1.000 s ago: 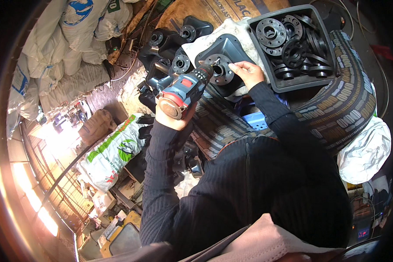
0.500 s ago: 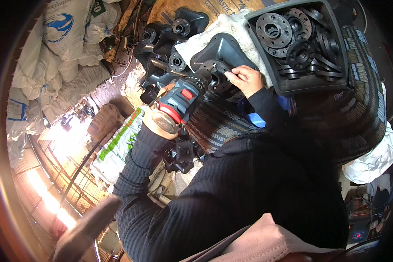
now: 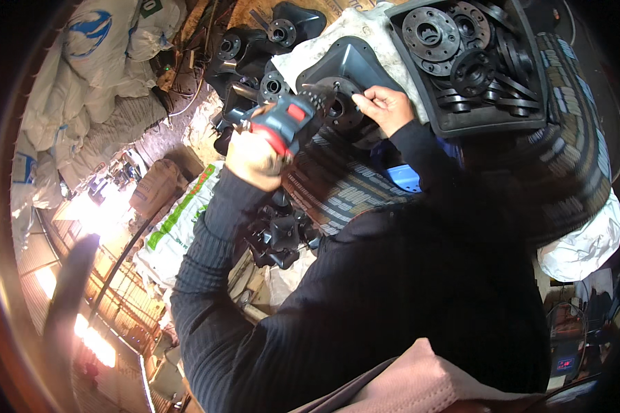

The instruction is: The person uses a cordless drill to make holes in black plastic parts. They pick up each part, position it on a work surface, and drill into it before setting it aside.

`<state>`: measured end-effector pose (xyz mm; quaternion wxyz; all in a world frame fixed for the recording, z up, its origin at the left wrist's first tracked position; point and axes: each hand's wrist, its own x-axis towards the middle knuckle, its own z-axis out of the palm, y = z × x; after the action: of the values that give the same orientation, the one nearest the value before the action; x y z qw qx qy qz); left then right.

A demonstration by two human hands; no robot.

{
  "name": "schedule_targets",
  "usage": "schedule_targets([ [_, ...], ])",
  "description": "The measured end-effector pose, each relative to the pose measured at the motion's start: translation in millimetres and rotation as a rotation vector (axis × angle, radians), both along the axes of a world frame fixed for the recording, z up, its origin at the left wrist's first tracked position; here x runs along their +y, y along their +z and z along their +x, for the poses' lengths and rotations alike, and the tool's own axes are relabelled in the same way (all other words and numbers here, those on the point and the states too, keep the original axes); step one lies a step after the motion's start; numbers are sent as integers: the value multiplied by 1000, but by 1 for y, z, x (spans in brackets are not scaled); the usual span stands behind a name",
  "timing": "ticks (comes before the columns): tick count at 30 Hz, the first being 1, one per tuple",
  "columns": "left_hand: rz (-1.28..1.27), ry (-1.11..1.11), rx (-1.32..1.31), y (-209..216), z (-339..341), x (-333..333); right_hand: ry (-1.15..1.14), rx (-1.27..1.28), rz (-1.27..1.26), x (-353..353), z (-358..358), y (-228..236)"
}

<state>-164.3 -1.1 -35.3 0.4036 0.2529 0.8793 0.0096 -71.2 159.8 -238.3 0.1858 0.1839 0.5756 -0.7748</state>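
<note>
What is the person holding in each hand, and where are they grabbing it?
The left hand grips the red-and-black power drill by its handle. The right hand pinches something small at the black metal casting's hub.

The left hand (image 3: 253, 157) is clenched in a fist; the right hand (image 3: 382, 108) is pinched, both arms bent forward in black sleeves.

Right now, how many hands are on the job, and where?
2. The left hand grips the red and black power drill; the right hand steadies the round hub on the black moulded part, beside the crate of black flanges. No other hands visible.
</note>
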Motion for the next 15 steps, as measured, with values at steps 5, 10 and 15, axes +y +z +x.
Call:
schedule_targets([
  [5, 362, 489, 126, 6, 62, -15, -28, 58, -90, -4, -8, 2],
  [10, 500, 493, 43, 39, 157, -18, -96, -176, -68, 23, -6, -1],
  [15, 283, 402, -75, 10, 256, -41, -169, -67, -379, 42, -7, 38],
])
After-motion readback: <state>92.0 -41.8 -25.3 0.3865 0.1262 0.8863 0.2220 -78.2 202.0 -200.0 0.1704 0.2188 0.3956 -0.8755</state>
